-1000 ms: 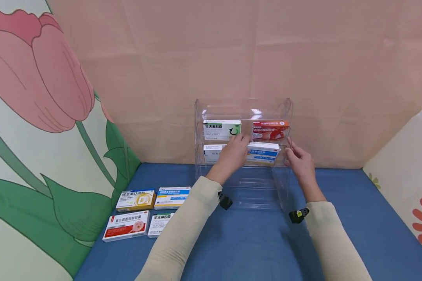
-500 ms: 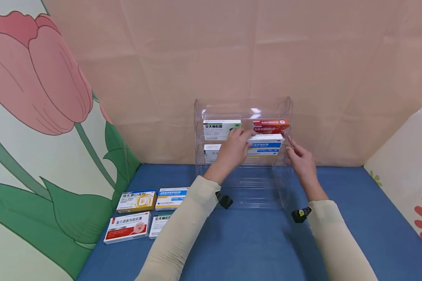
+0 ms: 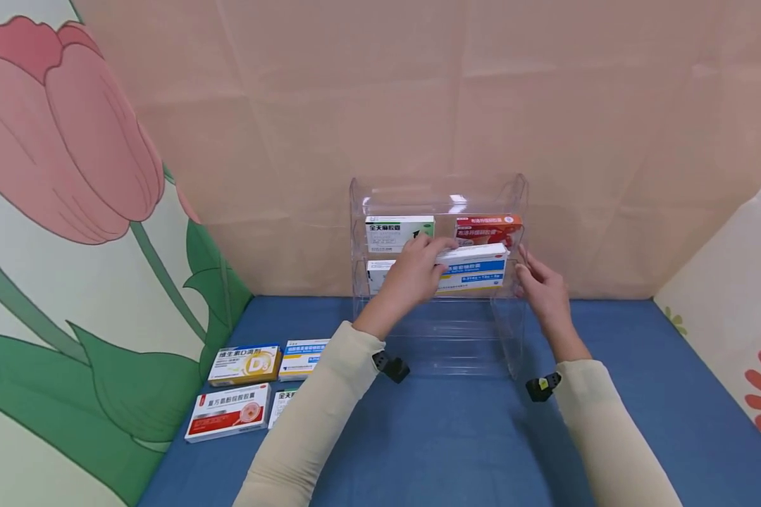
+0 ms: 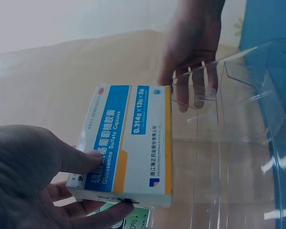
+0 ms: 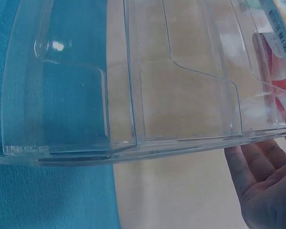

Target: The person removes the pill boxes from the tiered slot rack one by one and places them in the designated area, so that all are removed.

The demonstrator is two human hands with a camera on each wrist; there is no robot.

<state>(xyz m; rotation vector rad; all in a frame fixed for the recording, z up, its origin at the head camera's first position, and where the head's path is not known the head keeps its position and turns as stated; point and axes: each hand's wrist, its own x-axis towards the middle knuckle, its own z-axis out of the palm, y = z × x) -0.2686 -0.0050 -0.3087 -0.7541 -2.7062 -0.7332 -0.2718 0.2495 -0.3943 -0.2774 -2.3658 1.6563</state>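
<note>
One blue-and-white glucosamine box (image 3: 472,267) has lifted slightly since a second ago, now at the clear rack's (image 3: 440,193) middle tier; left hand (image 3: 412,271) pinches its end; right hand (image 3: 541,289), fingers straight, steadies the rack's right wall.

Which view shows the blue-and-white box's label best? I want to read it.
The left wrist view: the blue-and-white box fills the frame, print legible, pinched by the left hand. The head view shows it small; the right wrist view catches only a corner.
</note>
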